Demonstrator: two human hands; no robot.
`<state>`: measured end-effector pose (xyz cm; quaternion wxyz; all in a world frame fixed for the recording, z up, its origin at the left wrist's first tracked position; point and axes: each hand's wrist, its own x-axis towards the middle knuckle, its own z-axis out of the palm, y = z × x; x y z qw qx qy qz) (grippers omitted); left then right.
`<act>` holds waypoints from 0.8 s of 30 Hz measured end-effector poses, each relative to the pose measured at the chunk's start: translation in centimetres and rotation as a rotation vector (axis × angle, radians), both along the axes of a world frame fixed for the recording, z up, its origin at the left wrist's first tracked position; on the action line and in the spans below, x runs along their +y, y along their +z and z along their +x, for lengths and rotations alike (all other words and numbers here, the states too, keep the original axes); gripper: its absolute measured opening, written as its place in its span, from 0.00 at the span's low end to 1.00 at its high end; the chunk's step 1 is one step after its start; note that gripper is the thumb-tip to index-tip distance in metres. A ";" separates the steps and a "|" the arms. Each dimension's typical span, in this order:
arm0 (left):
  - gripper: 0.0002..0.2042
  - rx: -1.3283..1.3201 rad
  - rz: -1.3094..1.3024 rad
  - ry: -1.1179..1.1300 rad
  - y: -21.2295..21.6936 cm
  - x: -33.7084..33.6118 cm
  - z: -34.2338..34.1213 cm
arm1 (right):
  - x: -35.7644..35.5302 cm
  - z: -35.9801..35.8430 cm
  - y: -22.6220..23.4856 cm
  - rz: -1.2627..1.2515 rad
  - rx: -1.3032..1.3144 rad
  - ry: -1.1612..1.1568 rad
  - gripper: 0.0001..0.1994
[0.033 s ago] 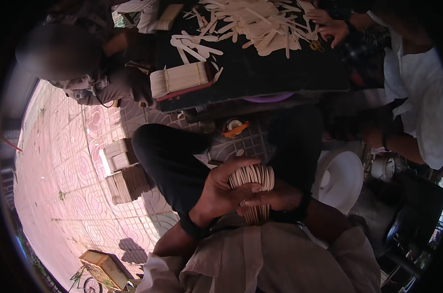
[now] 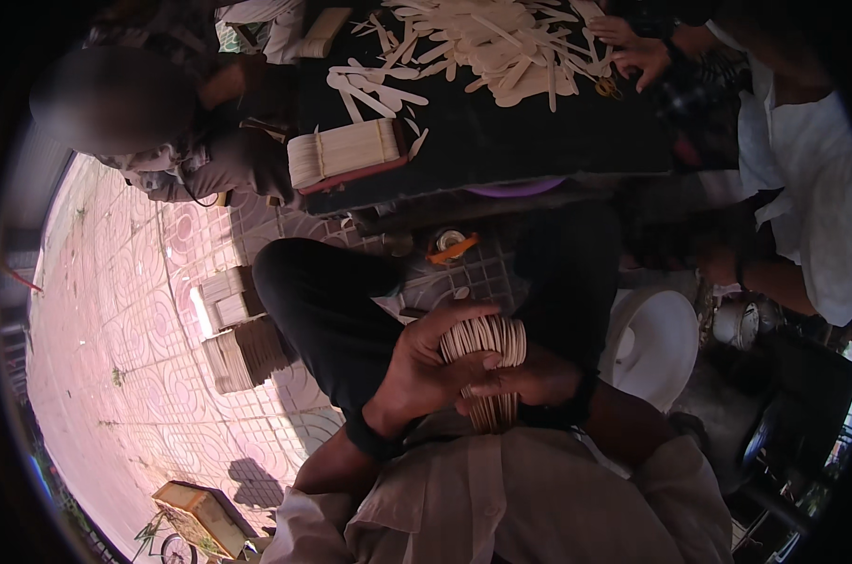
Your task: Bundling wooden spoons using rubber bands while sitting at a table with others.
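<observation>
Close to my shirt front, above my lap, I grip a thick bundle of flat wooden sticks in both hands. The ends of the sticks fan out at the top of the bundle. My left hand wraps its left side, thumb and fingers closed around it. My right hand closes on the bundle from the right, its thumb laid across the middle. The fingers behind the sticks are hidden. Ahead on the dark table lies a big loose pile of wooden sticks, some with widened ends.
A banded stack of sticks sits on the table's near left corner. More stick stacks stand on the paving to my left. A white basin is right of my knee. Co-workers sit left and right; one's hand is by the pile.
</observation>
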<state>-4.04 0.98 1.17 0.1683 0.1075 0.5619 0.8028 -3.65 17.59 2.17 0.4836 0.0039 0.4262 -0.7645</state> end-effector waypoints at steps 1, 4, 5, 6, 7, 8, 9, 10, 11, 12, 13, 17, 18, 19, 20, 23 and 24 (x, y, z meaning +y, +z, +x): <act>0.22 0.000 0.001 0.000 0.0 -0.1 0.0 | 0.0 0.0 -0.1 0.001 0.000 0.000 0.17; 0.21 -0.195 -0.004 -0.052 0.3 -0.6 -1.0 | -0.2 0.0 -1.0 0.057 0.024 0.047 0.17; 0.21 -0.142 -0.123 -0.101 1.0 -1.0 -1.6 | -0.4 0.0 -1.1 0.073 -0.007 0.018 0.15; 0.21 -0.088 -0.242 -0.150 1.4 -1.3 -2.3 | -0.5 -0.1 -1.1 0.090 -0.039 -0.010 0.14; 0.22 0.208 -0.428 -0.142 1.2 -1.4 -3.0 | -0.5 -0.2 -1.0 0.091 -0.038 -0.009 0.14; 0.22 0.206 -0.429 -0.137 1.4 -1.2 -3.4 | -0.4 -0.3 -0.9 0.143 -0.001 0.046 0.12; 0.21 0.377 -0.602 -0.151 1.9 -0.9 -3.7 | -0.3 -0.4 -0.8 0.196 0.037 0.100 0.10; 0.20 0.550 -0.773 -0.164 2.2 -0.6 -3.9 | -0.2 -0.5 -0.9 0.197 0.038 0.103 0.10; 0.20 0.553 -0.774 -0.161 2.1 -0.6 -3.9 | 0.0 -0.5 -1.1 0.193 0.091 0.140 0.09; 0.19 0.616 -0.737 -0.143 1.9 -0.5 -3.8 | 0.0 -0.4 -1.2 0.191 0.146 0.176 0.08; 0.18 0.680 -0.698 -0.124 1.7 -0.5 -3.7 | -0.1 -0.4 -0.7 0.193 0.152 0.176 0.08; 0.15 0.636 -0.688 -0.155 2.5 -0.5 -3.6 | -0.3 0.0 0.0 0.248 0.267 0.237 0.08; 0.15 0.663 -0.680 -0.146 2.9 -0.6 -3.8 | -0.3 0.2 -0.6 0.226 0.229 0.222 0.07; 0.14 0.678 -0.699 -0.168 3.4 -0.7 -4.0 | -0.1 -0.1 -1.3 0.196 0.299 0.308 0.08; 0.14 0.689 -0.716 -0.189 3.9 -0.7 -4.0 | -0.1 0.1 -1.7 0.212 0.322 0.302 0.08; 0.13 0.727 -0.744 -0.266 3.9 -0.5 -4.1 | -0.5 -0.4 -1.0 0.276 0.314 0.399 0.11; 0.13 0.737 -0.759 -0.306 3.4 -0.5 -4.1 | -0.5 -0.6 -0.6 0.286 0.331 0.395 0.11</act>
